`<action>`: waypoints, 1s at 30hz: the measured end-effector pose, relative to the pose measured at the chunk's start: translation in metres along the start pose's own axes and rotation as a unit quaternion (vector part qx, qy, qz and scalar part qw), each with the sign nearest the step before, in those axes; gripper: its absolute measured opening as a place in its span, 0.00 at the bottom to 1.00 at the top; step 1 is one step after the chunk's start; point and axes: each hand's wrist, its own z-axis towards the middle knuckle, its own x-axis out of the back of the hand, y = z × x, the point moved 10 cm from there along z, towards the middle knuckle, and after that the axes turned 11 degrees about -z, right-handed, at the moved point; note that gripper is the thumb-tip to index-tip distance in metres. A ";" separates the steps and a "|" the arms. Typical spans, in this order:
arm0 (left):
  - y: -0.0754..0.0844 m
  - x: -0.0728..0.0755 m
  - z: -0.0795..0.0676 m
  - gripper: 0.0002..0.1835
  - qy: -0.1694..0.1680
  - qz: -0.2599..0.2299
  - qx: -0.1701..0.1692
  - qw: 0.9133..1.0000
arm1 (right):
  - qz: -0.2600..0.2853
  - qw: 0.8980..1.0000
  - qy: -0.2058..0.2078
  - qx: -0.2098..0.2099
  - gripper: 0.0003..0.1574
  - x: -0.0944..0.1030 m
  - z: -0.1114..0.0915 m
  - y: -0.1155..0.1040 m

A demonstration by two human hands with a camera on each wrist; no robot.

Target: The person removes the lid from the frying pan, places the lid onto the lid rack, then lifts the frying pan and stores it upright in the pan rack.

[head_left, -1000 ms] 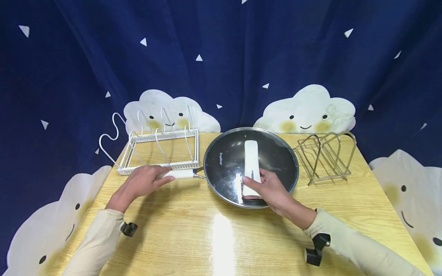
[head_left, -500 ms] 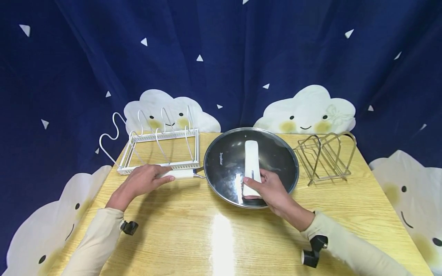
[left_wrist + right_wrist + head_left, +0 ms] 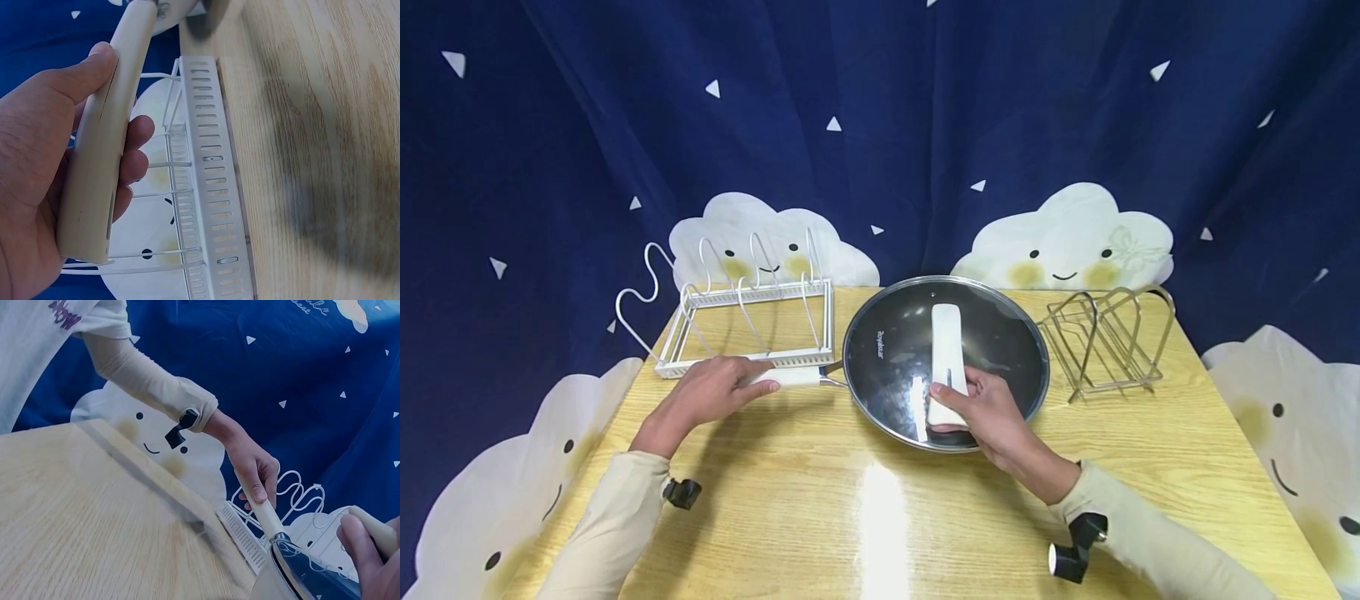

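Observation:
A frying pan with a cream handle (image 3: 793,377) stands at the middle of the table, under a dark glass lid (image 3: 895,383) with a metal rim. My left hand (image 3: 718,392) grips the pan's handle; in the left wrist view its fingers and thumb (image 3: 100,62) wrap round the handle. The lid carries a long cream lid handle (image 3: 947,342), set upright along its middle. My right hand (image 3: 992,417) holds the near end of this lid handle, thumb on top. The lid covers the pan, whose inside is hidden beneath the glass.
Left of the pan stands a white wire rack (image 3: 775,360) with upright loops, close behind the pan's handle. A smaller metal rack (image 3: 1120,385) stands on the right. The wooden table (image 3: 805,517) meets a blue curtain (image 3: 880,100) at its back edge.
My right forearm and its wrist camera have shifted slightly left and down. Both hands keep their grips, and the pan and lid stay in place.

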 end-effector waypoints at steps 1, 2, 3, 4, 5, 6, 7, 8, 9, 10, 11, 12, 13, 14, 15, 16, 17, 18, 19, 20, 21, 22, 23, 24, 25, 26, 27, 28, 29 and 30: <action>0.000 0.000 0.000 0.27 0.000 -0.001 0.001 1.000 | 0.001 1.000 -0.001 0.002 0.28 0.000 0.000 0.000; 0.000 0.000 0.000 0.27 0.000 0.000 0.001 1.000 | 0.002 1.000 -0.003 0.003 0.28 0.000 0.000 0.000; 0.000 0.000 0.000 0.27 0.000 0.001 0.001 1.000 | 0.003 1.000 -0.004 0.005 0.28 0.000 0.000 0.000; 0.000 0.000 0.000 0.27 -0.001 0.001 0.001 1.000 | 0.004 1.000 -0.006 0.006 0.28 0.000 0.001 0.000; 0.000 0.000 0.000 0.27 -0.001 0.002 0.000 1.000 | 0.004 1.000 -0.007 0.008 0.28 0.000 0.001 0.000; 0.001 0.000 -0.001 0.26 -0.002 0.003 0.000 1.000 | 0.005 1.000 -0.007 0.009 0.27 0.000 0.001 0.000; 0.001 0.000 -0.001 0.26 -0.002 0.004 -0.001 1.000 | 0.006 1.000 -0.007 0.010 0.27 0.000 0.001 0.000; 0.001 0.000 -0.001 0.26 -0.002 0.005 -0.001 1.000 | 0.007 1.000 -0.007 0.010 0.27 0.000 0.001 0.000; 0.001 0.000 -0.001 0.26 -0.002 0.005 -0.002 1.000 | 0.008 1.000 -0.007 0.011 0.27 0.000 0.001 0.000; 0.001 0.000 -0.001 0.26 -0.002 0.006 -0.002 1.000 | 0.008 1.000 -0.006 0.012 0.27 0.000 0.001 0.000; 0.001 0.000 -0.001 0.26 -0.002 0.007 -0.003 1.000 | 0.009 1.000 -0.006 0.012 0.27 0.001 0.000 0.000; 0.001 0.000 -0.001 0.26 -0.002 0.008 -0.004 1.000 | 0.010 1.000 -0.007 0.013 0.28 0.001 0.000 0.000; 0.001 -0.001 -0.001 0.26 -0.002 0.009 -0.005 1.000 | 0.010 1.000 -0.008 0.014 0.28 0.001 0.000 0.000; 0.001 -0.001 -0.001 0.26 -0.002 0.010 -0.005 1.000 | 0.010 1.000 -0.009 0.015 0.28 0.001 0.000 0.000; 0.002 -0.001 -0.001 0.26 -0.002 0.011 -0.007 1.000 | 0.010 1.000 -0.010 0.016 0.28 0.001 0.000 0.000; 0.002 -0.001 -0.001 0.25 -0.002 0.012 -0.007 1.000 | 0.010 1.000 -0.011 0.016 0.29 0.002 0.000 0.000; 0.002 0.000 -0.001 0.25 -0.002 0.012 -0.008 1.000 | 0.010 1.000 -0.012 0.017 0.29 0.002 0.000 -0.001; 0.003 0.000 -0.001 0.25 -0.002 0.012 -0.009 1.000 | 0.011 1.000 -0.012 0.017 0.29 0.002 0.000 -0.001; 0.004 0.000 -0.001 0.25 -0.002 0.013 -0.010 1.000 | 0.012 1.000 -0.011 0.018 0.29 0.002 0.000 -0.001; 0.004 0.001 0.000 0.25 -0.001 0.012 -0.011 1.000 | 0.013 1.000 -0.010 0.019 0.29 0.003 0.000 -0.002; 0.005 0.001 0.000 0.25 -0.001 0.013 -0.012 1.000 | 0.014 1.000 -0.010 0.020 0.29 0.003 -0.001 -0.002; 0.006 0.001 0.000 0.24 -0.002 0.013 -0.013 1.000 | 0.016 1.000 -0.009 0.022 0.29 0.003 -0.001 -0.003; 0.006 0.001 0.000 0.24 -0.002 0.013 -0.013 1.000 | 0.018 1.000 -0.009 0.024 0.29 0.003 -0.001 -0.005; 0.007 0.001 0.000 0.24 -0.003 0.012 -0.014 1.000 | 0.021 0.999 -0.009 0.026 0.29 0.004 -0.001 -0.006; 0.007 0.001 0.000 0.24 -0.003 0.012 -0.013 1.000 | 0.023 0.999 -0.009 0.029 0.29 0.004 -0.001 -0.007; 0.007 0.001 0.000 0.24 -0.003 0.012 -0.012 1.000 | 0.023 0.999 -0.011 0.032 0.29 0.004 -0.002 -0.009; 0.007 0.002 0.000 0.24 -0.003 0.012 -0.010 1.000 | 0.023 0.999 -0.011 0.035 0.29 0.004 -0.002 -0.011; 0.007 0.002 0.000 0.24 -0.002 0.012 -0.009 1.000 | 0.023 0.999 -0.012 0.038 0.29 0.005 -0.003 -0.013; 0.008 0.002 0.000 0.24 -0.001 0.012 -0.008 1.000 | 0.021 0.999 -0.013 0.042 0.29 0.005 -0.004 -0.015; 0.008 0.002 0.000 0.24 0.001 0.015 -0.008 1.000 | 0.018 0.999 -0.013 0.045 0.30 0.006 -0.004 -0.018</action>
